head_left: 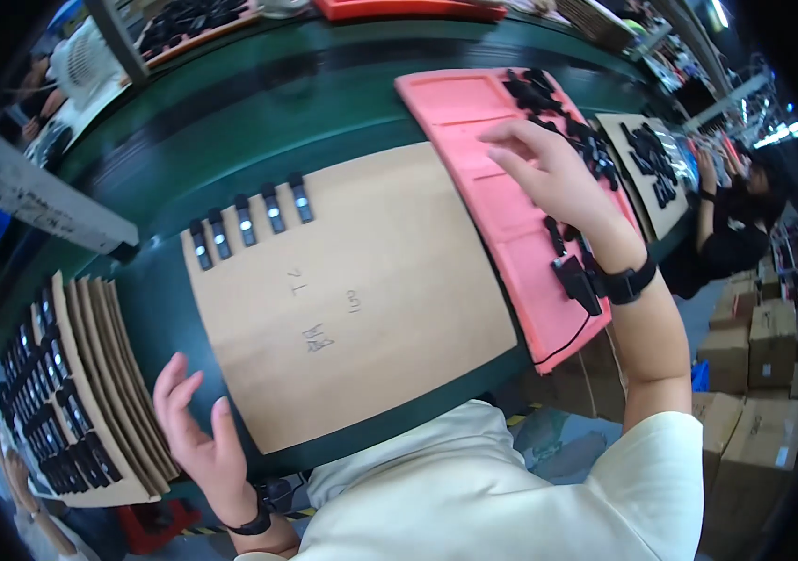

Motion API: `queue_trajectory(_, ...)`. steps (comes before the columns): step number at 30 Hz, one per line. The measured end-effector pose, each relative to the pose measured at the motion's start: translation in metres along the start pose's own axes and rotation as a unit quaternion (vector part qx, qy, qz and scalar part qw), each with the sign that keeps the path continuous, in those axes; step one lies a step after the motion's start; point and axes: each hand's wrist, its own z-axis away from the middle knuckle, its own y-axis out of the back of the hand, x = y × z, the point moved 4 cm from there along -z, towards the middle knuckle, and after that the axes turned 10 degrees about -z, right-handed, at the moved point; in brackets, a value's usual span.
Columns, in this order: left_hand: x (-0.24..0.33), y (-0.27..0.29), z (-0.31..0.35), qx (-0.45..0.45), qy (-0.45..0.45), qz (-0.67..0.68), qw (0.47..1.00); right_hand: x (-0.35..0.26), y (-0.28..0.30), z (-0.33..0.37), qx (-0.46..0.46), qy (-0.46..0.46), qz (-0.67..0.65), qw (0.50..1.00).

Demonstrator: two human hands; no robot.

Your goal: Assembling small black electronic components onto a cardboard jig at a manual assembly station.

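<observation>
My right hand [553, 173] hangs over the pink tray [511, 220], thumb and fingers apart, holding nothing that I can see. Small black parts [591, 150] are heaped along the tray's far right side, some of them hidden behind my hand and forearm. My left hand [203, 435] is open and empty, near the left front edge of a brown cardboard sheet [399, 243]. At the sheet's far left edge, several slim black devices [246, 224], each with a bright spot, lie in a row. Handwritten marks show on the middle of the sheet.
Left of me, a stack of cardboard sheets [114, 374] stands beside rows of black devices [53, 402]. A grey metal post [53, 196] rises at the left of the green bench [343, 79]. Another board with black parts [652, 164] and a co-worker [745, 215] are at right, above cardboard boxes [759, 346].
</observation>
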Motion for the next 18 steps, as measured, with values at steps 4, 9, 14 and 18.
queue_trajectory(4,0.016,0.0,-0.006,0.043,-0.057,0.029,0.997,0.047,0.057,0.089,0.026,-0.225,-0.013,0.974)
queue_trajectory(9,0.034,-0.007,-0.008,0.042,-0.096,0.04,0.994,0.069,0.051,0.164,0.015,-0.244,0.076,0.967)
queue_trajectory(14,0.052,-0.021,-0.008,0.02,-0.115,0.048,0.992,0.076,0.035,0.183,0.044,-0.239,0.143,0.959)
queue_trajectory(18,0.069,-0.025,-0.006,-0.005,-0.122,0.055,0.991,0.043,0.015,0.161,0.049,-0.28,-0.05,0.957)
